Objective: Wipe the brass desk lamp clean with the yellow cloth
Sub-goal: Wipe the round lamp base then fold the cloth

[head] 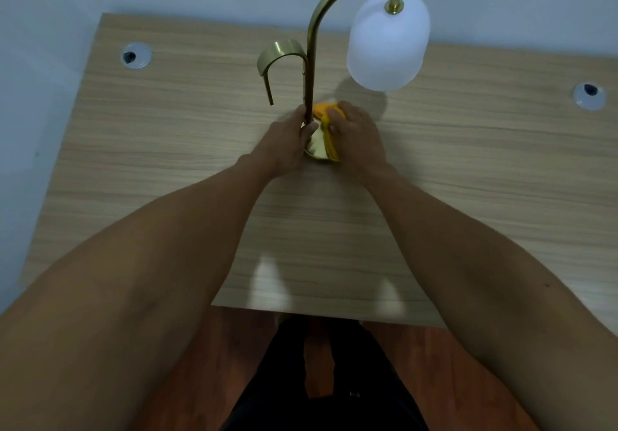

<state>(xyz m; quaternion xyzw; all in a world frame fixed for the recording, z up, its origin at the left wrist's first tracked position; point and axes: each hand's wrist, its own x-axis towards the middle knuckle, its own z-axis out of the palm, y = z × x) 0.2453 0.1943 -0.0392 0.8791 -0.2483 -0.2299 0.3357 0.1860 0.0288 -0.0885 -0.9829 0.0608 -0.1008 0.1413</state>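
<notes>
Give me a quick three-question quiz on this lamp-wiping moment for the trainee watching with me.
1. True or false: the left hand grips the brass desk lamp low on its stem, near the base.
2. Multiple choice: where is the yellow cloth? A) draped over the white shade; B) under the right hand, on the lamp's round base; C) lying loose at the near edge of the desk.
3. Fill in: the short curved brass arm ends in a flat band, and the long one carries the ____.

Key: 1 true; 2 B; 3 white shade.
</notes>
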